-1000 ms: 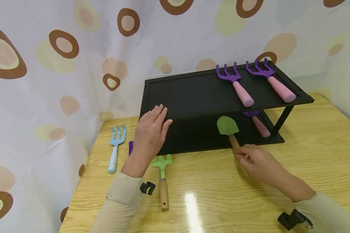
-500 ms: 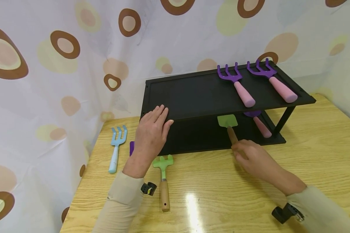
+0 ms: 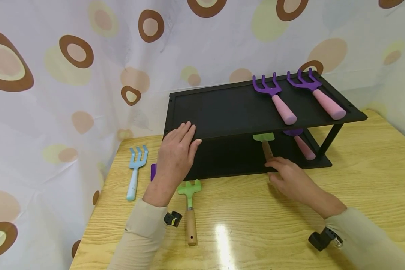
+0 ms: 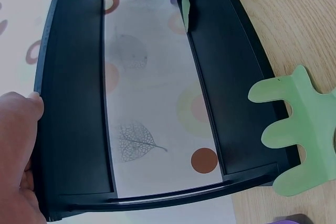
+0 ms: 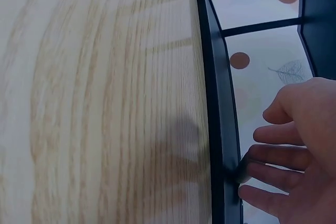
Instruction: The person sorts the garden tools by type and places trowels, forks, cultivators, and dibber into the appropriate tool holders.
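Note:
My left hand (image 3: 176, 153) rests on the front left edge of the upper tier of a black two-tier rack (image 3: 219, 108), fingers laid along the top. My right hand (image 3: 291, 182) is at the lower tier's front edge. Its fingers touch the wooden handle end of a green hand trowel (image 3: 266, 148), whose blade is partly hidden under the upper tier. In the right wrist view the right fingers (image 5: 275, 156) are loosely extended, the thumb apart from them. A purple tool with a pink handle (image 3: 304, 148) lies right of the trowel.
Two purple hand rakes with pink handles (image 3: 283, 108) (image 3: 329, 104) lie on the upper tier. On the wooden table (image 3: 249, 225) are a green rake with a wooden handle (image 3: 191, 225) and a light blue rake (image 3: 132, 183). Something purple (image 3: 153, 171) shows behind the left wrist.
The trowel has slid deeper into the lower tier, and its blade has gone further under the upper tier. My right hand moved forward with it and its fingers loosened. The left hand stayed put.

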Tool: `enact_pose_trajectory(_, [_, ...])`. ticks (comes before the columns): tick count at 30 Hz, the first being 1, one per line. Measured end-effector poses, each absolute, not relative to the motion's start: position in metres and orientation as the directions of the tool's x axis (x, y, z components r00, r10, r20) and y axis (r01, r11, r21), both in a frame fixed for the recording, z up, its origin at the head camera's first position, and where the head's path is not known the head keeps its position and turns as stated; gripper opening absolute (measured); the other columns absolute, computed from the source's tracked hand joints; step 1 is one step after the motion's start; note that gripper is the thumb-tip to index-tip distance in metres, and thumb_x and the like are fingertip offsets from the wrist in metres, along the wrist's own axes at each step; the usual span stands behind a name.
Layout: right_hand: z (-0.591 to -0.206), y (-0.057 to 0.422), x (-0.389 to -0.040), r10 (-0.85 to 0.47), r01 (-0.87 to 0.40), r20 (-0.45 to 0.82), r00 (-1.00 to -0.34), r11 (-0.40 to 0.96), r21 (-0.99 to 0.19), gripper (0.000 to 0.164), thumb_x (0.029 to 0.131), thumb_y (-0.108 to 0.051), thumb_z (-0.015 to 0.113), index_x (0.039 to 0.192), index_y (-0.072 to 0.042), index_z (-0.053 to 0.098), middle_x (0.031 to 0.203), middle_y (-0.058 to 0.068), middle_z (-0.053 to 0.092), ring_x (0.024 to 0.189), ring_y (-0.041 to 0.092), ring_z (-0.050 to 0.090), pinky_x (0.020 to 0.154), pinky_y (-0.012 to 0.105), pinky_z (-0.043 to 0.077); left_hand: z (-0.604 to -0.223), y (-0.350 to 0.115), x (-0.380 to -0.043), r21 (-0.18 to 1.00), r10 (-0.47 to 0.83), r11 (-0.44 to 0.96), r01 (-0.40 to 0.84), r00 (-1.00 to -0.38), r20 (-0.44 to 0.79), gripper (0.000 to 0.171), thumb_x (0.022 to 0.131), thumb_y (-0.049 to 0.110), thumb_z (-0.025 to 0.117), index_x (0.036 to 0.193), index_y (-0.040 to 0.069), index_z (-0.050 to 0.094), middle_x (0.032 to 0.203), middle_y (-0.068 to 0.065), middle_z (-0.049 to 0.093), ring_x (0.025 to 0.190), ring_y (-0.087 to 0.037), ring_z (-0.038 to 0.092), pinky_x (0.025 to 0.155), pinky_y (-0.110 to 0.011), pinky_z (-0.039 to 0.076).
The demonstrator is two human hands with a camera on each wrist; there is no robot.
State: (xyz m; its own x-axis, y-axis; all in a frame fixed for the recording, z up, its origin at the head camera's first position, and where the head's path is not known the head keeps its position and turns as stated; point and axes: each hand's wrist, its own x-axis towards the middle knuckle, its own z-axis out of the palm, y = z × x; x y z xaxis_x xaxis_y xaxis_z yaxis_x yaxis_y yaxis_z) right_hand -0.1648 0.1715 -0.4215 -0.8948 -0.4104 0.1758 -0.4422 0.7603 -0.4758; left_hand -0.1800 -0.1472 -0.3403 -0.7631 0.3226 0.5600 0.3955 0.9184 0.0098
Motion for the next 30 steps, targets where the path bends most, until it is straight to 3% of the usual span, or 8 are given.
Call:
enact_pose_trajectory(10, [-0.411,0.18,-0.152,-0.369,-0.43,0.22,-0.903,0.753,-0.498,0.027,0.094,-0.006,0.059,0.119,0.0,0.066,0.127,0.02,0.062,0.114,0.038,0.061,0.095,0.057,0.052,-0.341,-0.144,-0.18,0.015,0.329,0.912,0.41,-0.753,0.571,0.048,0.103,0.036,0.052,0.142,0.008,0.055,0.145,-0.009,0.056,0.138,-0.023,0.051,0.116,-0.039,0.039])
enact_pose_trajectory(13, [-0.406,0.187,-0.143,-0.339,-0.463,0.327,-0.882,0.75,-0.472,0.02,0.092,-0.005,0.062,0.111,-0.007,0.07,0.118,0.01,0.066,0.105,0.027,0.065,0.091,0.041,0.056,-0.341,-0.144,-0.18,0.012,0.33,0.912,0.41,-0.75,0.573,0.048,0.103,0.036,0.052,0.141,0.008,0.055,0.145,-0.009,0.056,0.137,-0.023,0.051,0.116,-0.039,0.039])
enact_pose_trajectory(15, [-0.401,0.193,-0.138,-0.323,-0.511,0.436,-0.84,0.741,-0.436,0.018,0.089,-0.003,0.065,0.104,-0.011,0.071,0.11,0.003,0.067,0.096,0.017,0.065,0.085,0.023,0.054,-0.34,-0.144,-0.181,0.011,0.331,0.912,0.41,-0.75,0.573,0.047,0.103,0.035,0.052,0.142,0.008,0.055,0.145,-0.009,0.056,0.137,-0.023,0.051,0.116,-0.039,0.039])
enact_pose_trajectory(18, [-0.39,0.203,-0.134,-0.308,-0.601,0.608,-0.732,0.712,-0.363,0.016,0.086,0.0,0.068,0.097,-0.011,0.071,0.1,-0.001,0.067,0.084,0.003,0.058,0.074,0.007,0.045,-0.34,-0.145,-0.181,0.009,0.33,0.913,0.407,-0.754,0.567,0.047,0.103,0.035,0.051,0.142,0.008,0.055,0.145,-0.01,0.055,0.138,-0.023,0.05,0.116,-0.039,0.039])
enact_pose_trajectory(22, [-0.363,0.217,-0.135,-0.281,-0.688,0.762,-0.583,0.67,-0.278,0.013,0.092,-0.008,0.059,0.09,-0.003,0.072,0.093,0.007,0.067,0.082,-0.007,0.049,0.058,0.009,0.04,-0.34,-0.147,-0.18,0.013,0.325,0.916,0.4,-0.763,0.559,0.048,0.103,0.035,0.051,0.142,0.008,0.054,0.146,-0.01,0.055,0.138,-0.023,0.05,0.117,-0.039,0.039])
enact_pose_trajectory(26, [-0.332,0.229,-0.142,-0.265,-0.676,0.811,-0.521,0.708,-0.203,0.04,0.098,-0.026,0.047,0.089,0.004,0.071,0.092,0.015,0.066,0.085,0.009,0.053,0.061,0.012,0.034,-0.341,-0.148,-0.179,0.02,0.325,0.914,0.406,-0.76,0.563,0.048,0.103,0.035,0.052,0.142,0.008,0.055,0.145,-0.01,0.055,0.138,-0.024,0.05,0.117,-0.04,0.039])
enact_pose_trajectory(30, [-0.308,0.239,-0.157,-0.268,-0.649,0.815,-0.513,0.743,-0.163,0.036,0.098,-0.021,0.049,0.091,0.008,0.07,0.096,0.021,0.064,0.088,0.033,0.055,0.074,0.013,0.031,-0.34,-0.148,-0.18,0.025,0.326,0.912,0.41,-0.758,0.565,0.048,0.103,0.035,0.052,0.142,0.008,0.055,0.145,-0.01,0.055,0.138,-0.024,0.05,0.116,-0.04,0.039])
